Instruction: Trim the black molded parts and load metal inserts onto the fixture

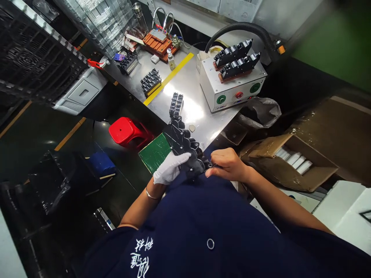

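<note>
My left hand (171,168), in a white glove, is closed around the lower edge of a long black molded plastic part (185,144) with rounded lobes and small screw-like dots. The part lies slanted in front of my body, its far end over the table edge. My bare right hand (228,164) is curled, thumb and forefinger pinching at the near right end of this part. Anything small between those fingertips is hidden. Past the part's far end, smaller black slotted pieces (176,105) rest on the metal table (191,110).
A white control box (234,92) with buttons carries two black parts. Black blocks (151,83), an orange fixture (159,44) and a small bottle (171,61) stand farther back. Left are a green board (155,152) and red stool (123,130); right, an open carton (292,162).
</note>
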### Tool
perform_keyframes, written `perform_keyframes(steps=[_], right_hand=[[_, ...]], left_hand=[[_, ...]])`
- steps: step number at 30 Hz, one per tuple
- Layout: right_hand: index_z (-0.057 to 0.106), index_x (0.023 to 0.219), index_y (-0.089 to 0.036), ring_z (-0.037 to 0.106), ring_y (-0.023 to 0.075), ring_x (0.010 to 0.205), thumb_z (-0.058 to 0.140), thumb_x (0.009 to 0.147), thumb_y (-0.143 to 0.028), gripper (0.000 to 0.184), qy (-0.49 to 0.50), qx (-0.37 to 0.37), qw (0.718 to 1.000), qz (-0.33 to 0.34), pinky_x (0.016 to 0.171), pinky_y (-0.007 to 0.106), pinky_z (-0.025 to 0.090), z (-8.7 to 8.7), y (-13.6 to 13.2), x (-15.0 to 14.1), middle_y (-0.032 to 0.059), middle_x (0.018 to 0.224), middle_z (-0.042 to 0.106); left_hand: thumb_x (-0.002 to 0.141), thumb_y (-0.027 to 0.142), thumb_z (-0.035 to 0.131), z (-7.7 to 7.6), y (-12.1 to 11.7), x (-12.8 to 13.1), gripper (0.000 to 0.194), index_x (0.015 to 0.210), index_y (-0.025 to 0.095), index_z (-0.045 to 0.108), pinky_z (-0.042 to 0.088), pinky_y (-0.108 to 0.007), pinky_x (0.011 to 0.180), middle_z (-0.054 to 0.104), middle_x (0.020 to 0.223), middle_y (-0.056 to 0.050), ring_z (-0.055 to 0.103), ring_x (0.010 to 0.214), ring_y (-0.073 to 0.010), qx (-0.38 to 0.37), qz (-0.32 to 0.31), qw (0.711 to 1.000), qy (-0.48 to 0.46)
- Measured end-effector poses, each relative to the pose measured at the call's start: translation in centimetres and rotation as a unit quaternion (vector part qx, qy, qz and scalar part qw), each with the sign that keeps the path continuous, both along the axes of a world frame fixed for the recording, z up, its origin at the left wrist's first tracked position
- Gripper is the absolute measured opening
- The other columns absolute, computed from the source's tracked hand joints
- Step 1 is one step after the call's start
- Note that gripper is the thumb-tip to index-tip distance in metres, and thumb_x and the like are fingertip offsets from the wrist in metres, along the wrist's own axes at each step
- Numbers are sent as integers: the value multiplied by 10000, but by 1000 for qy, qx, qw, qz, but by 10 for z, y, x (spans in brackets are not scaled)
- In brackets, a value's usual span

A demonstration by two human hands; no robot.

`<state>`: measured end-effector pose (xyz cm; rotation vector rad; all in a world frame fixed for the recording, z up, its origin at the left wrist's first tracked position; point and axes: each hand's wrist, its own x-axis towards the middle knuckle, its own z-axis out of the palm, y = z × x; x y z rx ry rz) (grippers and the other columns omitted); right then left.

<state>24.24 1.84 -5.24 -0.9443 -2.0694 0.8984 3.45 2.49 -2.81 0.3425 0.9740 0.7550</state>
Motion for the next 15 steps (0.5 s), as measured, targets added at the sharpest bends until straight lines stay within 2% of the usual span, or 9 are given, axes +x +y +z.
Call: perform_keyframes(steps=[4,8,10,13,15], right_hand=[[506,600,-216,362,116,493,504,827,-713,546,18,13,997,-76,515,285,287,-2,2,-4,-21,526,422],[422,509,-217,360,119,496,485,862,-679,585,-7,17,996,-93,516,296,260,-1,1,-7,-13,507,403],[404,497,-215,353,117,494,487,869,-667,591,-10,30,994,-108,514,297,248,-2,0,-7,-15,499,393],[486,575,-214,383,120,508,493,869,-663,537,18,49,988,-148,526,285,276,-5,-1,-9,-15,529,432],[485,589,-214,394,123,520,488,882,-646,522,19,57,985,-160,534,285,277,-7,-1,-9,-10,545,443]], left_hand=[[684,269,804,-5,-2,4,315,949,140,692,545,-397,927,736,961,-76,700,959,-253,-2,27,999,-32],[745,238,753,-7,-5,8,204,912,137,695,541,-381,960,738,1024,-81,690,1012,-249,-36,63,997,-34],[789,244,718,-8,-6,9,172,910,125,693,542,-367,964,736,1041,-87,690,1011,-238,-52,60,996,-48],[853,278,658,-8,-6,11,218,981,106,690,545,-364,962,735,1040,-101,698,995,-228,-75,45,994,-60],[881,289,622,-6,-6,13,245,1030,105,685,546,-373,963,735,1041,-103,700,995,-230,-93,43,993,-53]])
